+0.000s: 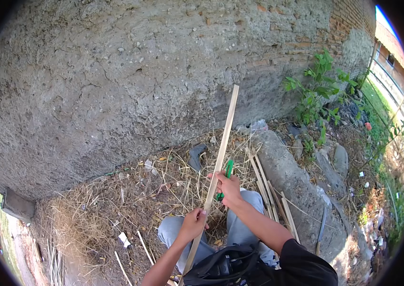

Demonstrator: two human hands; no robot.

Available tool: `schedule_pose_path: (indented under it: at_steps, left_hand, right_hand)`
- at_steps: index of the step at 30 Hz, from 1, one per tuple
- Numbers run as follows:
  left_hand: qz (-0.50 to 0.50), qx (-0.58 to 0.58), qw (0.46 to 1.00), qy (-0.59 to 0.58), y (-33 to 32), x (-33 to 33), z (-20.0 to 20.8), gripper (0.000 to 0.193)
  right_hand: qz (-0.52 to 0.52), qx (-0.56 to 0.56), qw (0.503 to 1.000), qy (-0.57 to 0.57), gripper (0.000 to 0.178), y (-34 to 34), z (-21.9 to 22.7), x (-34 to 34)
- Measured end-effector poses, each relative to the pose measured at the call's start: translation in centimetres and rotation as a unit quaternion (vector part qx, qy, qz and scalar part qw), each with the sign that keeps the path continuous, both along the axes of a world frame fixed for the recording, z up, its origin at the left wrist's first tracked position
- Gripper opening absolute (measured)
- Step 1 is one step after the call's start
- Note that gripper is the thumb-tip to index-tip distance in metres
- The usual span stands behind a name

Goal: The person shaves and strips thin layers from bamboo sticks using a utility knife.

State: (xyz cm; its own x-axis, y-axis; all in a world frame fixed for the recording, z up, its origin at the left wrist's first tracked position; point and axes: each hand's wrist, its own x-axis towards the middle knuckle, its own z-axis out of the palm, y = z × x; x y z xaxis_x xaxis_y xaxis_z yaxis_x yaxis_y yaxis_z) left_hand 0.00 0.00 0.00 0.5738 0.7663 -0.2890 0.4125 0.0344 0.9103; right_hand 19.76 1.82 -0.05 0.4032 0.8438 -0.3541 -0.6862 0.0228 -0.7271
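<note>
Left hand (193, 224) is closed around the lower part of a long pale split bamboo strip (221, 152), fingers wrapped over its edge just above the person's knees. That strip runs from beside the black bag (230, 269) in the person's lap, up and slightly to the right, and its free upper end stands out against the rough grey plastered wall (116, 86). Right hand (228, 187) sits higher on the same strip, touching it from the right side, and is closed on a green-handled cutting tool (227, 175) whose handle shows above and below the fist; its blade is too hidden to make out.

On the ground (92, 224) to the left of the hands lies dry straw with scraps of white litter and a few thin pale slivers of bamboo near the lower edge. A dark curved scrap (195, 156) lies in the straw near the foot of the wall, just left of the strip. To the right of the person's grey-trousered knees, a bundle of similar pale bamboo strips (271, 195) rests along a low grey concrete ridge (297, 186). Farther right, a green leafy plant (318, 90) grows at the base of the wall, where bare red brick shows near the top right corner.
</note>
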Motion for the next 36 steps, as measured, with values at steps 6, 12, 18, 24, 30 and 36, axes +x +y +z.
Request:
schedule_pose_path:
  at_steps: [6, 12, 18, 24, 30, 36]
  left_hand:
    - [0.112, -0.124, 0.981, -0.099, -0.3, -0.2, 2.5, 0.033]
    - [0.168, -0.120, 0.971, -0.123, 0.2, -1.8, 3.5, 0.038]
    - [0.164, -0.151, 0.973, -0.067, 0.8, -2.2, 4.8, 0.038]
    - [0.162, -0.193, 0.963, -0.099, 0.6, -3.0, 4.6, 0.038]
    - [0.158, -0.228, 0.951, -0.136, -0.2, -4.3, 5.2, 0.036]
    - [0.154, -0.172, 0.966, -0.119, -1.8, -5.5, 4.4, 0.034]
  right_hand:
    - [-0.035, 0.018, 0.938, -0.344, 0.024, -1.1, 2.2, -0.9]
    - [0.031, 0.122, 0.784, -0.608, 0.034, -4.5, 3.7, -0.2]
    - [0.158, 0.136, 0.724, -0.658, 0.035, -6.7, 5.6, -1.4]
    - [0.195, 0.113, 0.672, -0.706, 0.030, -6.4, 6.1, -1.6]
    - [0.144, 0.161, 0.661, -0.719, 0.027, -6.6, 5.7, -3.3]
    - [0.168, 0.168, 0.624, -0.745, 0.025, -7.0, 6.2, -3.7]
